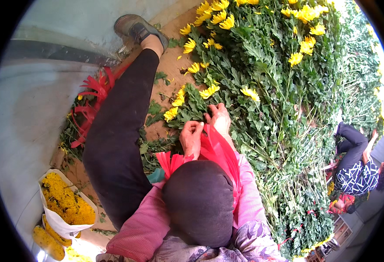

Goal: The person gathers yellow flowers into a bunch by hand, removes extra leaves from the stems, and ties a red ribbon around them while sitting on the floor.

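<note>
My left hand (191, 138) is just above my bent knee, thumb and fingertips drawn together. Whether anything is pinched between them is too small to tell. Beside it and slightly farther forward, my right hand (220, 118) reaches into the leaves of cut yellow chrysanthemums (192, 106), its fingers curled and partly hidden. A bunch of red plastic strips (215, 144) lies over my knee, with its upper ends by both hands. Shorter red strip ends (169, 162) stick out at the left side of the knee. Several yellow blooms (209, 92) lie in front of my hands.
Leafy chrysanthemum stems (270, 108) are heaped to the front and right. More red strips (92, 108) lie beyond my stretched-out leg (123, 124), near the wall (41, 98). A white bag of yellow petals (67, 199) stands at lower left. Another person (357, 170) sits at far right.
</note>
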A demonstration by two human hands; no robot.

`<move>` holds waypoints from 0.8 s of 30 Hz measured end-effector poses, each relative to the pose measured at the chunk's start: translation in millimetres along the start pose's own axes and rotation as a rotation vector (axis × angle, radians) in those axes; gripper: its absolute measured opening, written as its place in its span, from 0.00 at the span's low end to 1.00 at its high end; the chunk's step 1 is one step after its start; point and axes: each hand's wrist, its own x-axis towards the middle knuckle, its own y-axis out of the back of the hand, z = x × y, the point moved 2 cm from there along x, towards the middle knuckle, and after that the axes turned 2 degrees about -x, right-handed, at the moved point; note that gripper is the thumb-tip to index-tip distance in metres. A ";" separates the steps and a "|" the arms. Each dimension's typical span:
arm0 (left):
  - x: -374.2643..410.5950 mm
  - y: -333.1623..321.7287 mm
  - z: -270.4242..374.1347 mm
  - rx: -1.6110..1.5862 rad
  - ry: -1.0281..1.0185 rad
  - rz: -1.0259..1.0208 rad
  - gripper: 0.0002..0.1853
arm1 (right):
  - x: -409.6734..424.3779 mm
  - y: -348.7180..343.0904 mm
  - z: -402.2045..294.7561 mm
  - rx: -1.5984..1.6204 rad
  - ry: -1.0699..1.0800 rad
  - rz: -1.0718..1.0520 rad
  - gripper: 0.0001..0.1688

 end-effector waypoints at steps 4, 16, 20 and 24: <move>7.8 -2.0 -8.8 -0.172 0.184 0.064 0.13 | -9.9 8.1 -4.3 0.453 -0.122 0.013 0.17; 6.8 5.6 8.4 -0.386 0.329 -0.037 0.14 | -99.8 39.2 79.0 1.680 -0.901 0.420 0.16; 17.1 9.5 -7.6 -0.299 0.369 -0.034 0.21 | -184.3 98.4 162.8 0.988 -0.853 0.609 0.14; 10.8 -3.7 -3.7 -0.050 0.240 0.076 0.25 | -239.2 109.9 184.2 -0.371 -0.554 0.072 0.45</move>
